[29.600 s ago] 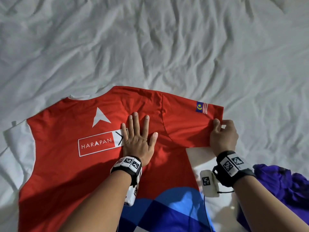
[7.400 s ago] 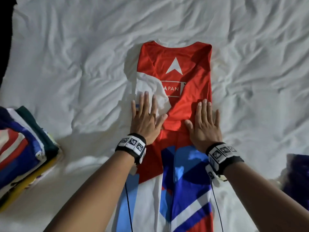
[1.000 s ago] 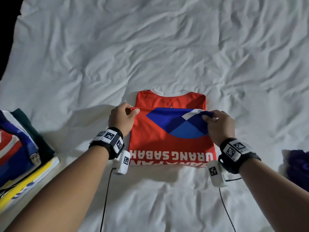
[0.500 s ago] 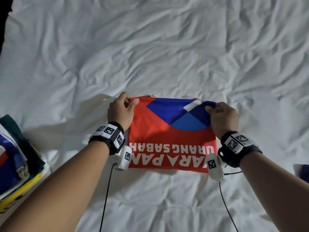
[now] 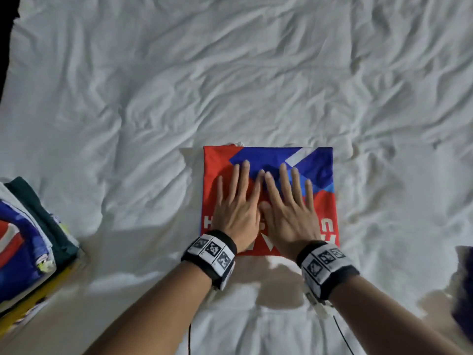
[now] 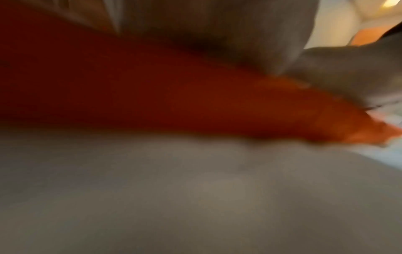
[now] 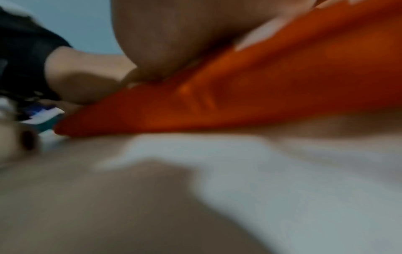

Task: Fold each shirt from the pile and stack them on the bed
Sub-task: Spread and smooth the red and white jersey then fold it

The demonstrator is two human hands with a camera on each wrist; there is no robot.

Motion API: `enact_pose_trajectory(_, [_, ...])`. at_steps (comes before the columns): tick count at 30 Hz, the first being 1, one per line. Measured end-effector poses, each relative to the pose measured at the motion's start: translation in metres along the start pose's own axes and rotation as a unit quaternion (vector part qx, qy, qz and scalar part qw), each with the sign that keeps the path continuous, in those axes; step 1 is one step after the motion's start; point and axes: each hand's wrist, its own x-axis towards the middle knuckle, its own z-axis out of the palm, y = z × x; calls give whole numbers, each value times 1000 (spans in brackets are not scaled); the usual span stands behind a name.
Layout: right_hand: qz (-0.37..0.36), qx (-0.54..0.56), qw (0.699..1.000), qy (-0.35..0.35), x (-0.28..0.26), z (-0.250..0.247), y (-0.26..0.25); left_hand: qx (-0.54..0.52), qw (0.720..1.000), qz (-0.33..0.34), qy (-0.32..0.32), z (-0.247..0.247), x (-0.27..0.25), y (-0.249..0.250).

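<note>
A red shirt with blue and white patches lies folded into a square on the white bed sheet. My left hand lies flat on its left half, fingers straight. Beside it my right hand presses flat on the middle, fingers spread. Both wrist views are blurred and show only red cloth against the sheet, with the palm above.
A stack of folded shirts in blue, red, green and yellow sits at the left edge. A dark purple garment shows at the right edge. The bed's dark edge is at the top left.
Both hands have let go of the shirt's folded edge, which they pinched half a second ago. The fold now lies down and both palms press flat on it.
</note>
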Motion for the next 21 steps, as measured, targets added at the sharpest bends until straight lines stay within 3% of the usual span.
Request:
enact_pose_trajectory(4, [41,-3,998,-40,-6,20,25,18,1000,-13,-16,16,-9,-30])
enact_pose_trajectory(10, [89,-29,995,-45,-12,14,57,11,993,-113,-13,15,-25,-64])
enact_pose_trajectory(13, [159,-9,987,-30,-12,10,51,-1,985,-173,12,7,-29,-56])
enact_pose_trajectory(15, [161,10,987,0,-16,3,33,-13,993,-111,30,6,-37,-35])
enact_pose_trajectory(17, [76,-5,997,4,-30,6,18,-14,999,-27,19,12,-52,-21])
enact_pose_trajectory(19, [49,1,999,-19,-49,15,20,5,1000,-23,-13,21,-66,-26])
enact_pose_trajectory(21, [98,34,994,-33,-63,23,35,25,998,-59,-29,23,-73,-38])
